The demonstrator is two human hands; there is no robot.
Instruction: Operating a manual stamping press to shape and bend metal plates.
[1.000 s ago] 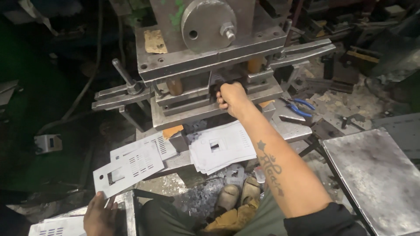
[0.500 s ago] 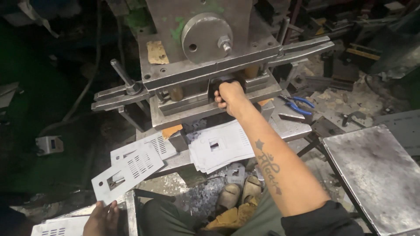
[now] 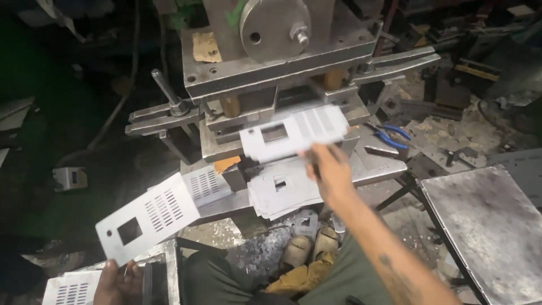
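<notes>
A cramped, grimy metal workshop: a heavy steel stamping press fills the middle, with punched sheet-metal plates stacked on its bed, silvery punch scrap heaped on the floor below, blue-handled pliers nearby, and a worn steel table to the right.

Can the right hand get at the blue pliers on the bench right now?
Probably not yet: the right hand is full, holding a punched metal sheet. The blue pliers lie close by, uncovered.
</notes>
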